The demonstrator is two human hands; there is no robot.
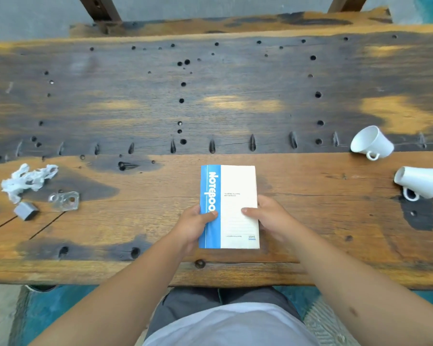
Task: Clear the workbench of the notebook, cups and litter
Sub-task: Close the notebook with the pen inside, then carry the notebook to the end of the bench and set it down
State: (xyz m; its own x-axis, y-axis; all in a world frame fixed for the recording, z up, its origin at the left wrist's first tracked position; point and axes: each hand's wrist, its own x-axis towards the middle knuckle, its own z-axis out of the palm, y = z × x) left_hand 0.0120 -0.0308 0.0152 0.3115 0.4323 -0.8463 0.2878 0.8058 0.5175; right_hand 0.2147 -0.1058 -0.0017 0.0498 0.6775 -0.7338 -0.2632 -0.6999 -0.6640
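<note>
A blue and white notebook (235, 186) lies closed near the front edge of the wooden workbench (210, 96). My left hand (194, 224) grips its blue spine side, thumb on the cover. My right hand (270, 217) holds its right edge, thumb on the white cover. Two white cups lie on their sides at the right: one (371, 142) farther back, one (423, 182) nearer the right edge. At the left lie a crumpled white tissue (26, 181), a clear plastic wrapper (64, 201) and a small grey block (25, 210).
The bench top is dark-stained and full of drilled holes and slots. A second plank (223, 23) with brown wooden legs stands behind it. Teal floor (48, 310) shows below the front edge.
</note>
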